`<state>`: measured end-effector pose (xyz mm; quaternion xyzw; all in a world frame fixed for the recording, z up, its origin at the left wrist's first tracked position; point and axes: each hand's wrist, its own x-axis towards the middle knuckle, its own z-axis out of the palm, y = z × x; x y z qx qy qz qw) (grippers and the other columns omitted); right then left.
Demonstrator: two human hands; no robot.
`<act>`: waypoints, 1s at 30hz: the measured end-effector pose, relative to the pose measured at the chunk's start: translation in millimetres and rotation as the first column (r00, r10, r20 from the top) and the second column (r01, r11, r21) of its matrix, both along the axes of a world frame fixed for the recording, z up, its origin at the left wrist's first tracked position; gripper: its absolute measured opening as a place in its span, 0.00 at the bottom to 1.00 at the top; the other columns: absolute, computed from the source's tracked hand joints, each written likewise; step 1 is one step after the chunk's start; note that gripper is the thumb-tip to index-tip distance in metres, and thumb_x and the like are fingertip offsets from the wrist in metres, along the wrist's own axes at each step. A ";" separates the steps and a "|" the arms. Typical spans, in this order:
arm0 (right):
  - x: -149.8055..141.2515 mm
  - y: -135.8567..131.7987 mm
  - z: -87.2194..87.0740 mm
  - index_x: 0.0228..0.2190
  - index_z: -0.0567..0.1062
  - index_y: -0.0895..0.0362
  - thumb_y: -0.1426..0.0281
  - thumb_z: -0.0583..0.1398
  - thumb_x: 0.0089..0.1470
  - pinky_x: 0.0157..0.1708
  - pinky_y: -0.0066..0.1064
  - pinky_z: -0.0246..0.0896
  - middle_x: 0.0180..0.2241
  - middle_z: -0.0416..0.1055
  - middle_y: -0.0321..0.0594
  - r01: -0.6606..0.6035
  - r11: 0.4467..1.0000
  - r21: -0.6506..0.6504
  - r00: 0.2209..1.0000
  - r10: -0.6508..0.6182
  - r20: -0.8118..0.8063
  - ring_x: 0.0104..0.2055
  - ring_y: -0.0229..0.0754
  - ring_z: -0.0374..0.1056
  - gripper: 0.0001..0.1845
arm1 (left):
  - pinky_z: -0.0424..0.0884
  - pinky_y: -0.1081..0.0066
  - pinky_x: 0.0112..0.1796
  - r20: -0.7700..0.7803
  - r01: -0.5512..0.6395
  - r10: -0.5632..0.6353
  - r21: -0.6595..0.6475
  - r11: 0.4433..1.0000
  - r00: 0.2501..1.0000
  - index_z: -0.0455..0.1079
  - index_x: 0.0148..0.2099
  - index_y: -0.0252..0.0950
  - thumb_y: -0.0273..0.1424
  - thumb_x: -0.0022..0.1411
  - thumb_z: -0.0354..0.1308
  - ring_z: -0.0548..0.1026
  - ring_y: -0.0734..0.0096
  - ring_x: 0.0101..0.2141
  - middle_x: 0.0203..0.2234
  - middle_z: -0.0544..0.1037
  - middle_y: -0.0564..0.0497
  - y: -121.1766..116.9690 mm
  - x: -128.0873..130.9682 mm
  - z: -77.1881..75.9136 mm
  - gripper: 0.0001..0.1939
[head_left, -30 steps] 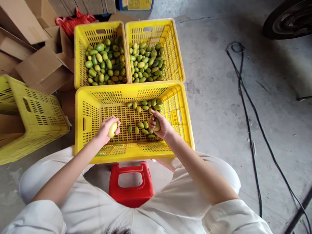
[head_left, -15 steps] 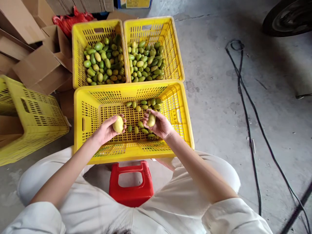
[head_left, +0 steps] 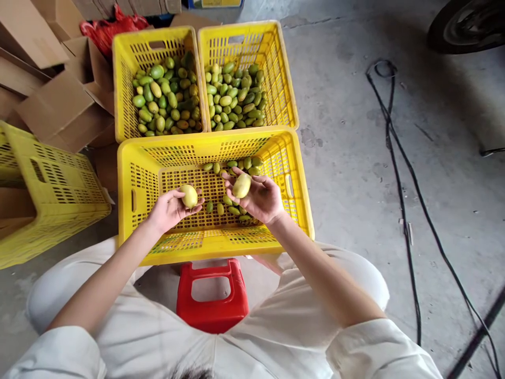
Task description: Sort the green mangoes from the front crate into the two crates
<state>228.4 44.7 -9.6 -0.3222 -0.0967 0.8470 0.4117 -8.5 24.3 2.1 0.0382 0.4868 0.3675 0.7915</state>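
Observation:
Over the front yellow crate, my left hand holds a pale yellow-green oval fruit between its thumb and fingers. My right hand is turned palm up and cradles a second pale yellow-green oval fruit on its fingers, with the thumb loosely beside it. Beneath and behind the hands, several smaller green fruits lie on the crate's slotted bottom, mostly toward its right side. Part of that pile is hidden by my right hand.
Two more yellow crates stand behind, the left one and the right one, both holding many green and yellowish fruits. Another yellow crate and cardboard boxes are at left. A red stool sits between my knees. A black cable crosses the floor.
My right hand has opened out and rolled palm up, bringing its fruit slightly up and into fuller view. The left hand's fruit has turned and shifted a little, fingers more spread.

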 end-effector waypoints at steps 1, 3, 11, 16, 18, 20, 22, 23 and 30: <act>-0.6 -0.5 0.4 0.41 0.72 0.54 0.65 0.57 0.52 0.43 0.39 0.72 0.45 0.75 0.41 -0.001 1.000 0.015 1.000 0.002 -0.009 0.46 0.43 0.71 0.14 | 0.75 0.68 0.30 -0.009 0.032 -0.032 0.035 0.999 0.999 0.68 0.43 0.33 0.23 0.49 0.57 0.77 0.66 0.32 0.35 0.76 0.45 -0.3 -0.4 0.1 0.15; -1.4 -1.8 0.1 0.41 0.71 0.53 0.67 0.59 0.50 0.44 0.38 0.72 0.43 0.75 0.39 0.003 1.000 0.029 1.000 -0.003 -0.014 0.45 0.42 0.72 0.14 | 0.75 0.70 0.31 -0.016 0.102 -0.100 0.119 0.988 0.995 0.68 0.43 0.35 0.22 0.49 0.61 0.76 0.68 0.31 0.34 0.75 0.47 -1.8 -1.4 -1.2 0.16; -0.7 -7.2 -8.0 0.28 0.66 0.55 0.73 0.70 0.43 0.11 0.15 0.45 0.20 0.61 0.24 0.021 0.998 -0.065 0.999 -0.023 -0.041 0.15 0.24 0.49 0.17 | 0.61 0.82 0.18 0.042 0.171 -0.185 0.219 0.960 0.982 0.66 0.35 0.35 0.27 0.52 0.66 0.66 0.83 0.19 0.23 0.68 0.56 -7.7 -4.8 -14.9 0.11; -0.7 -3.6 -6.9 0.32 0.69 0.55 0.60 0.62 0.54 0.14 0.20 0.53 0.20 0.64 0.28 0.085 0.994 -0.066 0.996 -0.086 -0.002 0.16 0.28 0.54 0.12 | 0.63 0.80 0.18 0.046 0.093 -0.102 0.167 0.982 0.994 0.68 0.36 0.33 0.29 0.52 0.65 0.69 0.79 0.20 0.25 0.71 0.53 -3.7 -0.7 -8.7 0.10; -0.8 -1.3 -2.7 0.38 0.70 0.55 0.58 0.58 0.57 0.22 0.25 0.66 0.27 0.71 0.34 0.091 0.993 -0.074 0.995 -0.093 -0.027 0.24 0.34 0.66 0.14 | 0.69 0.75 0.22 0.075 0.051 -0.061 0.129 0.990 0.995 0.70 0.38 0.31 0.31 0.54 0.60 0.73 0.72 0.25 0.29 0.74 0.48 -1.5 -0.1 -4.0 0.10; -1.1 -0.2 1.5 0.40 0.70 0.54 0.62 0.58 0.56 0.31 0.30 0.72 0.33 0.75 0.38 0.103 0.991 -0.090 0.993 -0.107 -0.042 0.34 0.39 0.72 0.11 | 0.74 0.69 0.28 0.088 0.009 -0.017 0.092 0.996 0.996 0.71 0.41 0.30 0.31 0.55 0.56 0.76 0.65 0.31 0.34 0.76 0.43 -0.1 -0.1 -0.7 0.13; -1.8 -0.7 3.9 0.38 0.69 0.54 0.68 0.61 0.53 0.35 0.31 0.73 0.37 0.76 0.38 0.119 0.989 -0.088 0.992 -0.123 -0.040 0.39 0.40 0.73 0.09 | 0.76 0.66 0.32 0.080 -0.009 0.002 0.084 0.996 0.997 0.70 0.44 0.30 0.29 0.56 0.55 0.77 0.63 0.34 0.37 0.76 0.41 0.2 -0.4 0.4 0.13; -2.1 -1.5 4.1 0.36 0.69 0.54 0.71 0.62 0.51 0.36 0.30 0.73 0.36 0.76 0.37 0.122 0.989 -0.080 0.991 -0.126 -0.038 0.39 0.39 0.73 0.09 | 0.76 0.67 0.33 0.072 -0.007 0.000 0.096 0.995 0.997 0.70 0.44 0.30 0.28 0.57 0.55 0.77 0.64 0.34 0.37 0.76 0.41 -0.1 -0.4 0.1 0.13; 0.3 -6.0 -9.8 0.22 0.62 0.56 0.66 0.67 0.51 0.12 0.17 0.49 0.13 0.55 0.24 0.066 0.998 -0.011 0.992 -0.067 -0.108 0.14 0.27 0.50 0.19 | 0.61 0.84 0.17 0.117 0.030 -0.049 0.162 0.986 0.992 0.65 0.33 0.35 0.25 0.47 0.67 0.65 0.84 0.19 0.23 0.66 0.57 -3.9 -0.3 -6.8 0.14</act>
